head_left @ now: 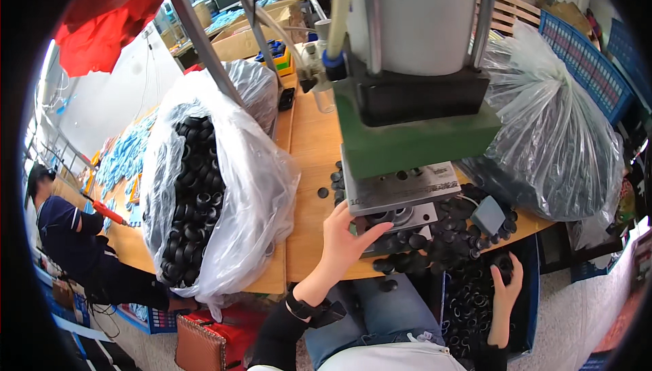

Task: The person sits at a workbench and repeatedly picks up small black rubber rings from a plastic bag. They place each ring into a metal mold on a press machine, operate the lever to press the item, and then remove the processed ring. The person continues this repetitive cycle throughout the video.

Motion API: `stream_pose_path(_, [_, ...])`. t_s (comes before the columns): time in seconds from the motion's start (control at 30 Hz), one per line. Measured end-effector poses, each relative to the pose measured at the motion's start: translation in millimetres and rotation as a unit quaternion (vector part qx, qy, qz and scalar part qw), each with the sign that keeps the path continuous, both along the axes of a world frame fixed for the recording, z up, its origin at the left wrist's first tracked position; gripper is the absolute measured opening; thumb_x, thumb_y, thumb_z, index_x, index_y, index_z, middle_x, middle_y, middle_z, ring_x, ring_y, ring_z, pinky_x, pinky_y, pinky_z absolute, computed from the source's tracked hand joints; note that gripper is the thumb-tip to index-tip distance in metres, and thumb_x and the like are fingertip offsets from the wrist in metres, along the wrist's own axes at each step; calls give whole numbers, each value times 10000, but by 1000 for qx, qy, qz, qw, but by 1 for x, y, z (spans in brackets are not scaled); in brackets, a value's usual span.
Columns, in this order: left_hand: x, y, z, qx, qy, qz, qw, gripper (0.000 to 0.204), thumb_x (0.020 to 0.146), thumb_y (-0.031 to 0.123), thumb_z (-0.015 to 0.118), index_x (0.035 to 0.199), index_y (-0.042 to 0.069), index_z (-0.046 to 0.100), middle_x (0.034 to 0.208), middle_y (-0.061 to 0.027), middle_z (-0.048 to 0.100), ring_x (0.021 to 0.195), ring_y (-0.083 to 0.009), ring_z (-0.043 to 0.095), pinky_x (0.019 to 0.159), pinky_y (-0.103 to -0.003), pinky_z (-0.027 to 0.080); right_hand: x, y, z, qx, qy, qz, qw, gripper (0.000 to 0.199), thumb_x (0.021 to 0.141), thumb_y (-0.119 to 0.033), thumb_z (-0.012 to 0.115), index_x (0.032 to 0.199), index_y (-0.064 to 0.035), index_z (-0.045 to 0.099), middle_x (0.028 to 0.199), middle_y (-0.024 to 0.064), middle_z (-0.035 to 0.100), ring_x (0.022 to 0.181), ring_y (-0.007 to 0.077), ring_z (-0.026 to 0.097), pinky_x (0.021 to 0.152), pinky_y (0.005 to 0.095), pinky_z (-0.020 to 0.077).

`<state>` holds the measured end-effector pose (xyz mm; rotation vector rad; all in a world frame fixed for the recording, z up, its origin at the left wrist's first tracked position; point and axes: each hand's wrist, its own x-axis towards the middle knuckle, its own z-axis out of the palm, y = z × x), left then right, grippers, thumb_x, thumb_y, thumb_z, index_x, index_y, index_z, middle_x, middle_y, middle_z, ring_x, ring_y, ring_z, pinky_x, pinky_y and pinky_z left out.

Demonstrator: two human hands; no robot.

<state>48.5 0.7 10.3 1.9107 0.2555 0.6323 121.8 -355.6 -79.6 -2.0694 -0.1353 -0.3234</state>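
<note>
Head view: a black cap is grasped by the right hand at the blue bin; the left hand is spread at the press, its grip untellable. Feeding seems in hand; fingers should be kept clear of the plates.

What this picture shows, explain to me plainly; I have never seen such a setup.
A camera on the person's head looks down; its fisheye lens bends straight edges. The tall green and grey machine looks like a press. The left hand is at its metal plates, thumb spread from the fingers. The right hand holds a black part over a blue crate of similar pieces. On the table lie loose black pieces and a clear bag holding more.
</note>
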Motion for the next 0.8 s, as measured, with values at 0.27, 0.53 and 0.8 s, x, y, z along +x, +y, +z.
stream_pose_path(0.27, [21, -28, 8, -31, -53, 31, 998, 224, 707, 117, 791, 853, -12, 681, 693, -59, 656, 569, -95, 583, 507, -223, 451, -19, -65, -75, -155, 112, -42, 981, 641, 771, -193, 727, 1308, 14, 444, 1326, 194, 461, 1251, 328, 411, 1053, 396, 307])
stream_pose_path(0.53, [20, -25, -11, 75, -4, 67, 995, 350, 657, 250, 815, 905, 45, 678, 836, -62, 657, 810, -249, 580, 836, -371, 410, 95, 54, -24, -319, -141, 139, 927, 514, 861, -204, 596, 1307, 5, 448, 1374, 157, 436, 1293, 336, 375, 1073, 431, 268])
stream_pose_path(0.8, [-40, 5, -12, 151, -111, 31, 982, 643, 625, 278, 832, 1151, 32, 557, 1149, -136, 585, 1116, -303, 508, 942, -399, 389, 104, 66, -2, -369, -77, 165, 911, 510, 870, -319, 589, 1255, 5, 503, 1330, 160, 483, 1279, 314, 396, 1073, 526, 220])
